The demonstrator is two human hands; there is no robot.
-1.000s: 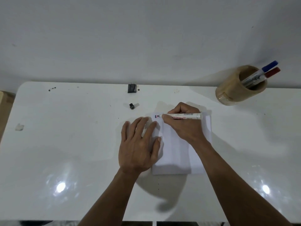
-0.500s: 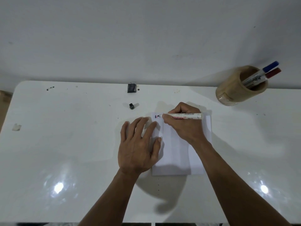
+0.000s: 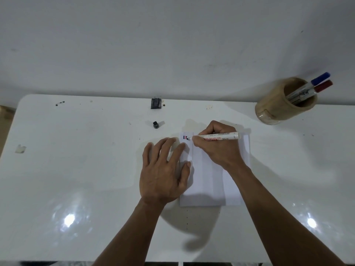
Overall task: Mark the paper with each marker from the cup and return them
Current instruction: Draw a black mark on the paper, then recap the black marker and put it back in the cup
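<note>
Tan cup (image 3: 272,110) holds 2 capped markers (image 3: 315,86); right hand (image 3: 221,148) fingers grip a white marker (image 3: 221,136), left hand (image 3: 163,173) fingers spread flat.

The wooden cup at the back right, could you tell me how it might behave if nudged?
The wooden cup looks squat and thick-walled, so it would probably slide rather than tip. The markers leaning to one side may shift or rattle.

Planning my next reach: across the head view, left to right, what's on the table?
Tape scrap → black cap → left hand → marker in right hand → wooden cup.
</note>
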